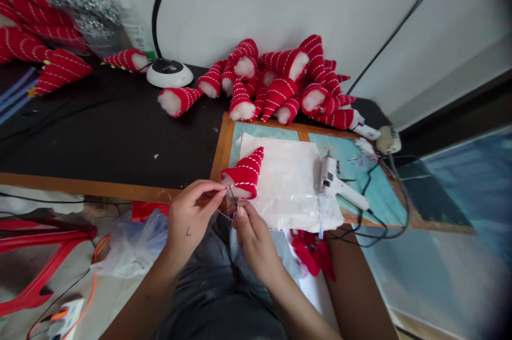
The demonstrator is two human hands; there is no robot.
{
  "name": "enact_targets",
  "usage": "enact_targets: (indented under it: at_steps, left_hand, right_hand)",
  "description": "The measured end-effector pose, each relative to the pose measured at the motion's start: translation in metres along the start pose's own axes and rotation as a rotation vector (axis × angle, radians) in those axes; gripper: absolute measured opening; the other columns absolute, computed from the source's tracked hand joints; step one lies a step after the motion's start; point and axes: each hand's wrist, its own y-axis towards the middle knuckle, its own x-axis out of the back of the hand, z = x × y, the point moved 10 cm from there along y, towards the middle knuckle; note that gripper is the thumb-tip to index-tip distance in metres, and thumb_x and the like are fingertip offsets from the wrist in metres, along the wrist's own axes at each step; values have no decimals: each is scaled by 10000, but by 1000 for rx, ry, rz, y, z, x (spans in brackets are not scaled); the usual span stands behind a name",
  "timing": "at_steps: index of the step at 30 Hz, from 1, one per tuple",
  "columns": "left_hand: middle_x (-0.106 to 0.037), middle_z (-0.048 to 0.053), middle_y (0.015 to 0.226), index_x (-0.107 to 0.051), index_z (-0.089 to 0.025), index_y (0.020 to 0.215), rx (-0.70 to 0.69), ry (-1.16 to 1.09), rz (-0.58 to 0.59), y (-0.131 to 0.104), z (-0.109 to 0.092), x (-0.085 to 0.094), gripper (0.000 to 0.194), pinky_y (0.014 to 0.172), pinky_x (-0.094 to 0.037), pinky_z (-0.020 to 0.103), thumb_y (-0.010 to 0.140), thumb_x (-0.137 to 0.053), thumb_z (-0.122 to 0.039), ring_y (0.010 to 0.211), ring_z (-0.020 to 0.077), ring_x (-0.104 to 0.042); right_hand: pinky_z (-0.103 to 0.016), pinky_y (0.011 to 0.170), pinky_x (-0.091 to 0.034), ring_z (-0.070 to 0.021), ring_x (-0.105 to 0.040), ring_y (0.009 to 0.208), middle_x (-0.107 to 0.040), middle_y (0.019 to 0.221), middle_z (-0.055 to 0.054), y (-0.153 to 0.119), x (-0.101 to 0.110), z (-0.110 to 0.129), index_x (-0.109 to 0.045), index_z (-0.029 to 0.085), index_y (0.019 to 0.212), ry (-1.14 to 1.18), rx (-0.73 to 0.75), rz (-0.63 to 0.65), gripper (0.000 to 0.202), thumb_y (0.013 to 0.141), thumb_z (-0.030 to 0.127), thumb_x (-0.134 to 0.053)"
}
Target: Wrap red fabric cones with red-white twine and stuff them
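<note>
A red felt cone (245, 170) wound with red-and-white twine lies at the table's front edge, its stuffed white base toward me. My left hand (192, 212) pinches the twine (239, 185) between thumb and fingertips beside that base. In my right hand (254, 236) is a small pair of scissors (233, 197), its thin dark blades pointing up at the twine. The scissors' handles are mostly hidden by my fingers. More twine hangs below, between the hands. Under the cone is a white sheet (286, 180).
A white glue gun (340, 183) rests right of the sheet, with black cables beside it. Several stuffed red cones (280, 95) are piled along the wall. A lamp base (169, 73) stands at the back. Left below are a red chair (40, 255) and a plastic bag (136, 239).
</note>
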Motion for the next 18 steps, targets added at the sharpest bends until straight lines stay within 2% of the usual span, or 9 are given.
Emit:
enact_targets:
  at_steps: [4, 11, 15, 18]
  left_hand:
    - [-728, -44, 933, -759, -254, 938, -14, -17, 12, 0, -1, 0, 98, 743, -557, 103, 936, -701, -175, 803, 69, -697]
    - [-712, -36, 912, -741, -225, 916, -1, -7, 20, 5, -1, 1, 87, 713, -557, 100, 933, -683, -161, 761, 64, -688]
    - [-701, -34, 895, -726, -213, 900, 17, 3, 16, 8, 0, 1, 77, 683, -550, 104, 921, -674, -160, 727, 64, -677]
    - [-684, -36, 865, -707, -205, 881, 58, -19, 24, 8, 6, -3, 68, 641, -537, 110, 917, -661, -169, 676, 60, -657]
  right_hand:
    - [-260, 565, -368, -143, -456, 593, -498, 708, 10, 7, -9, -6, -572, 219, 1022, 86, -12, -11, 501, 1051, 675, -366]
    - [-255, 542, -381, -147, -482, 609, -511, 716, 1, 19, -15, -4, -585, 225, 1025, 84, 29, -21, 485, 1044, 674, -403]
    - [-235, 489, -288, -112, -372, 558, -448, 705, 23, 21, -19, -8, -567, 217, 992, 188, -16, 18, 507, 1009, 712, -460]
    - [-217, 465, -207, -86, -256, 526, -362, 678, 54, 23, -26, -14, -524, 213, 923, 380, -128, 58, 577, 908, 788, -573]
